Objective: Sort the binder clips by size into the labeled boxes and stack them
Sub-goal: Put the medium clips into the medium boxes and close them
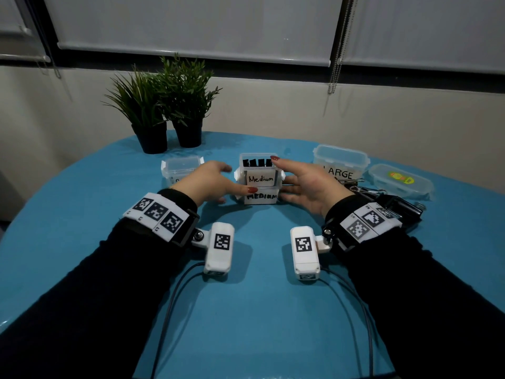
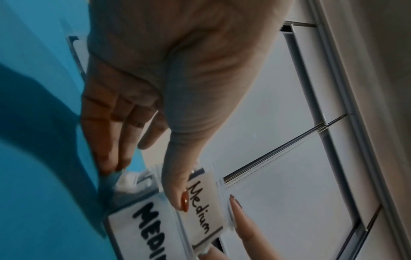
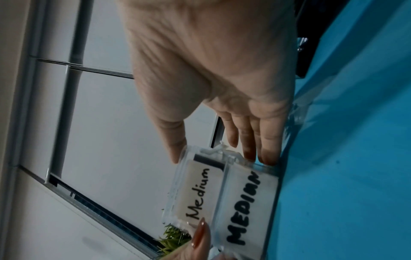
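Two clear boxes stand stacked at the table's middle: the upper box (image 1: 261,178) (image 2: 200,207) (image 3: 198,193) marked "Medium" on the lower box (image 1: 261,196) (image 2: 151,234) (image 3: 246,207) marked "MEDIUM". Black binder clips (image 1: 258,162) stand in the lidless upper box. My left hand (image 1: 224,184) (image 2: 146,133) is at the stack's left side, thumb on the upper box's front, fingers straight beside the lower box. My right hand (image 1: 293,175) (image 3: 222,105) is at the right side, thumb at the upper rim, straight fingers against the lower box.
A clear box marked "LARGE" (image 1: 340,160) and a lidded box with a sticker (image 1: 400,181) sit at the right. Large black binder clips (image 1: 393,206) lie behind my right wrist. A small clear box (image 1: 181,168) and two potted plants (image 1: 169,110) stand left and behind.
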Tool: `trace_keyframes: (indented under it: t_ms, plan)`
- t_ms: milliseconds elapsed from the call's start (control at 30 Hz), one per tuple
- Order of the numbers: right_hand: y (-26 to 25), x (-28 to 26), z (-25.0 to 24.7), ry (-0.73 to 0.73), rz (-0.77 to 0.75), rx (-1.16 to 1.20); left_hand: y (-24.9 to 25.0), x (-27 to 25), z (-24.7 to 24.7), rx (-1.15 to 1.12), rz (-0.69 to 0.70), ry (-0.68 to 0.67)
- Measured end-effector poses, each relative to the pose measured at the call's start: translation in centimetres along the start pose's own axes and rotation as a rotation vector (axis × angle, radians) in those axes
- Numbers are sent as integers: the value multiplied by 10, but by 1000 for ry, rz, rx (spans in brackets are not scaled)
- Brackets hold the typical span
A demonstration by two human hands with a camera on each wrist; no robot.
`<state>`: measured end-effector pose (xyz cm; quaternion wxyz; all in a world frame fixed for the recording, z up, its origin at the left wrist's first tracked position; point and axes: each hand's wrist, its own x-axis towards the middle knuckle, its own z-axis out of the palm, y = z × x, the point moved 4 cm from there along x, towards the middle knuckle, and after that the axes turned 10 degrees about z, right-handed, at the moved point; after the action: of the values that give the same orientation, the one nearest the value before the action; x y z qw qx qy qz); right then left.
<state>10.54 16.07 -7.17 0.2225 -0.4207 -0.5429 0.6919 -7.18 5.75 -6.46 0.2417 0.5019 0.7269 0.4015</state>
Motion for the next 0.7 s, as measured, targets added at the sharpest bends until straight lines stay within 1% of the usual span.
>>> trace_keyframes:
  t_ms: [100,167,233,367,567,700]
  plan:
    - [2,2,1,0,-10,55,-6,-1,-2,-238,-128,-14]
    - [2,2,1,0,-16,65,-6,-4,0,-370,-164,-29]
    - [2,1,2,-7,-22,69,-6,-4,0,-441,-179,-30]
    - [1,2,2,-14,-33,84,-7,-2,0,-493,-189,1]
    - [0,5,2,-13,-54,75,-10,0,-2,-413,-202,30]
    - [1,8,2,16,-71,80,-2,-3,-1,-436,-173,59]
